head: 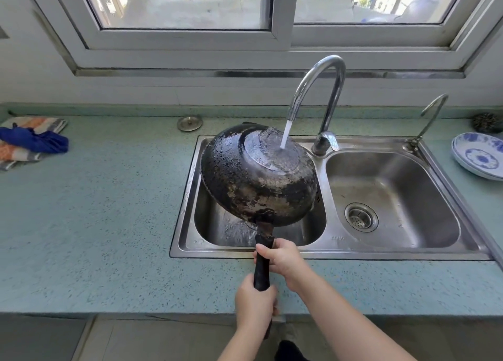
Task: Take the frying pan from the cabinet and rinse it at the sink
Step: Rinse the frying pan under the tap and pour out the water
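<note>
The frying pan is held over the left basin of a steel double sink, turned so its blackened, patchy underside faces up and toward the camera. It is tilted, with the far rim higher than the handle side. A stream of water runs from the tall curved faucet and lands on the flat base of the pan, which is wet and beaded with drops.

Both hands are clamped on the pan's dark handle, one behind the other. The right hand wraps it nearer the pan, just at the sink's front edge. The left hand grips the end of the handle, closer to the person's body and over the front of the blue-green speckled desk.

The right basin shows a round drain strainer. A thinner second tap stands at the sink's far right corner. To the right, stacked blue-and-white plates sit on the desk, with a dark scourer behind them. On the far left a blue cloth lies on a striped towel. A small round metal lid rests behind the sink, below the window.
</note>
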Available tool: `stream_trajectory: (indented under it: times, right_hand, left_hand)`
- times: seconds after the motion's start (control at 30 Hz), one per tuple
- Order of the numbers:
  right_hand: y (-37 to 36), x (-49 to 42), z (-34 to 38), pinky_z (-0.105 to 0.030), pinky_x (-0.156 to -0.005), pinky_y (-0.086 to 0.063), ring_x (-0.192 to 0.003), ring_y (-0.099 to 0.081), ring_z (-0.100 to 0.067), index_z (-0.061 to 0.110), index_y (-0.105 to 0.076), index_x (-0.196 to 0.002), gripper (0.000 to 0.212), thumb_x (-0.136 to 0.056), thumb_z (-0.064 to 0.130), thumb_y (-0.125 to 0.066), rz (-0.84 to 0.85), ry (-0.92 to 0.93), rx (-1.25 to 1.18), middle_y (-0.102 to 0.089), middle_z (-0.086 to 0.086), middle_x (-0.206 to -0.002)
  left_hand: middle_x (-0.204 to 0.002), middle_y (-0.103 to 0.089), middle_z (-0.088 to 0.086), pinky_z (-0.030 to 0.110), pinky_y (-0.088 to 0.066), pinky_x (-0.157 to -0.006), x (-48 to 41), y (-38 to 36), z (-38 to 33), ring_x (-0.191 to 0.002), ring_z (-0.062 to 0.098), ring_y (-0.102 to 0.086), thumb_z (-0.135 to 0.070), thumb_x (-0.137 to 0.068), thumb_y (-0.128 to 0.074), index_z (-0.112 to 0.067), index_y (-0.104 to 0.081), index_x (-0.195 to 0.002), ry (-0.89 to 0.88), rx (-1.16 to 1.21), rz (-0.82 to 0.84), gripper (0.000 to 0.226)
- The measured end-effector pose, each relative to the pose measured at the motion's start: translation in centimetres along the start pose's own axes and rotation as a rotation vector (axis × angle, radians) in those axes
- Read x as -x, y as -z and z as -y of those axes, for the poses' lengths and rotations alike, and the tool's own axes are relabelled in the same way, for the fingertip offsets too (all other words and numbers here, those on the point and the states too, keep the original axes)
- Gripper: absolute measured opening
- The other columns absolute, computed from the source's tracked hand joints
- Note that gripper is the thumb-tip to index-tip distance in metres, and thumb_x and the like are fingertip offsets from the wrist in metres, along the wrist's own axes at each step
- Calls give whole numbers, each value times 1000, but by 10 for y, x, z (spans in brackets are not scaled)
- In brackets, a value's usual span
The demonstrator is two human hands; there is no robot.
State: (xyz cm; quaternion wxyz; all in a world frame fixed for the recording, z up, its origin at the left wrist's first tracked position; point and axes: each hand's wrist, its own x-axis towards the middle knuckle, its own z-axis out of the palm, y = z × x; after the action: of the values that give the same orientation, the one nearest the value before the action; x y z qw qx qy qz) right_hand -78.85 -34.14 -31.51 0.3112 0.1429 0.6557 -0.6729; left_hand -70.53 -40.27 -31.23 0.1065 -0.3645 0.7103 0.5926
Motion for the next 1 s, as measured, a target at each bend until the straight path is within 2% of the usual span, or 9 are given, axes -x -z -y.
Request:
stream_trajectory:
  times: [0.17, 0.33, 0.47, 0.57, 0.77, 1.0]
  right_hand:
    - [0, -4, -4, -33, -71, -51, -66, -61, -18, 7, -58, -78, 10, -83, 8, -66, -28, 77, 118, -64, -7, -71]
    - [3, -5, -9, -40, -80, -53, -75, -63, -22, 11, -58, -79, 11, -79, 15, -69, -71, 119, 183, -68, -8, -77]
    - [10, -6, -11, -37, -78, -53, -77, -64, -21, 12, -59, -82, 12, -80, 18, -69, -85, 141, 198, -70, -10, -81]
    - [14, -9, -8, -35, -76, -52, -80, -66, -23, 11, -59, -85, 14, -80, 20, -69, -99, 147, 212, -72, -11, -83]
    - [16, -14, -7, -45, -88, -54, -82, -67, -25, 12, -60, -79, 8, -84, 16, -66, -70, 74, 185, -71, -9, -80]
    - [15, -15, -5, -47, -89, -53, -89, -69, -28, 15, -62, -79, 11, -80, 23, -69, -80, 60, 255, -73, -8, -83]
  left_hand:
    - [-46, -48, 4, 20, -36, -34, -2, -5, 5, -32, 13, -43, 4, -77, -55, -11, -46, -64, 13, 76, 16, 22]
    - [-45, -46, 6, 19, -33, -31, -2, -10, 5, -30, 13, -41, 6, -78, -54, -8, -51, -66, 8, 144, 31, 18]
    - [-37, -47, 1, 21, -34, -33, -5, -15, 7, -27, 16, -41, 4, -77, -55, -3, -52, -71, 12, 150, 63, 10]
    - [-40, -48, 4, 21, -33, -33, -9, -16, 5, -28, 16, -42, 3, -76, -55, -5, -51, -70, 6, 137, 84, 11]
    - [-47, -50, 6, 25, -37, -39, -17, -14, 8, -38, 19, -45, 1, -76, -57, -10, -55, -72, -12, 69, 103, 11]
    - [-45, -47, 6, 19, -35, -33, -17, -14, 8, -34, 16, -41, 5, -79, -52, -6, -51, -72, 4, 121, 137, 13]
